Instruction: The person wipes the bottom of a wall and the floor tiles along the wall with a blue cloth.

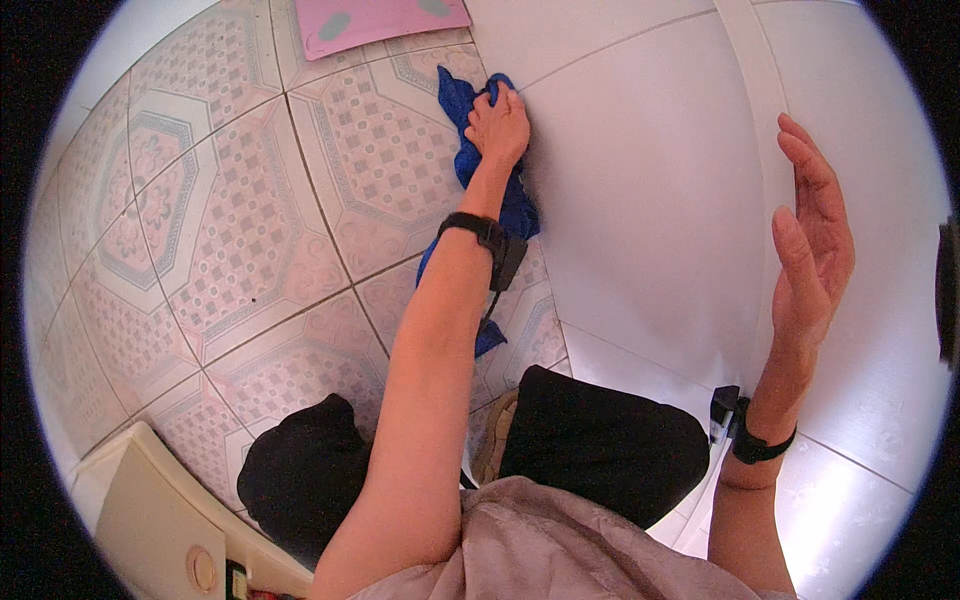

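Note:
A crumpled blue cloth (519,206) lies on the patterned floor tiles (315,187), along the foot of the white tiled wall. My left hand (499,127) presses on its far end with bent fingers; a dark band with a small black device is on that wrist. Part of the cloth is hidden under my forearm, and a blue corner shows nearer my knees. My right hand (814,240) is raised at the right, fingers apart and holding nothing, beside a pale raised strip on the wall. Whether it touches the strip I cannot tell.
A pink mat (382,22) with grey-green spots lies at the top. White tiled wall (637,165) rises on the right. A cream plastic container or furniture piece (161,517) stands at the lower left. My black-clad knees are near the bottom. A dark object (949,292) sits at the right rim.

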{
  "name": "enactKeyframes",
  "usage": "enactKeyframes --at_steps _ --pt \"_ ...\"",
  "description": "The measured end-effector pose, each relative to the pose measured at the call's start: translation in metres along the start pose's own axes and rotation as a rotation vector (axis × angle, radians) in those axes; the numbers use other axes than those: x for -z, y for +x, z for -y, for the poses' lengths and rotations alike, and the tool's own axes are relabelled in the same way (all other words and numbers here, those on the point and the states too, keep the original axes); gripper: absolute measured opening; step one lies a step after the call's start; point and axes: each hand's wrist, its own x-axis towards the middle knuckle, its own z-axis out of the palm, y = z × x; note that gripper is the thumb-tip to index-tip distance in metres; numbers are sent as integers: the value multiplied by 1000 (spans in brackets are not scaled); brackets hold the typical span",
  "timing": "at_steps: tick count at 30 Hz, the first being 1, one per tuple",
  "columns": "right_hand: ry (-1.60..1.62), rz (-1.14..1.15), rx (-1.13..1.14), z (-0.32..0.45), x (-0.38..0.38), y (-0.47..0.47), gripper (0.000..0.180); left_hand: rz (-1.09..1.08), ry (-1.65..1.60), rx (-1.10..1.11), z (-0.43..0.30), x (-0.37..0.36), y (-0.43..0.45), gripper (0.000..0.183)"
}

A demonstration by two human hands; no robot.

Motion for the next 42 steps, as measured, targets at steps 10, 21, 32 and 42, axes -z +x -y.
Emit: enactKeyframes --at_steps 10,21,32,42 --pt "72 -32 -22 2 -3 -3 48 -6 405 -97 4 10 21 42" --pt "10 -101 60 -6 -8 0 43 7 705 -386 51 -15 -106 45" --pt "76 -110 34 -4 -6 -5 36 211 447 -74 63 -76 -268 38" --pt "-136 -227 -40 5 -9 -12 34 356 293 70 66 -79 -321 33"
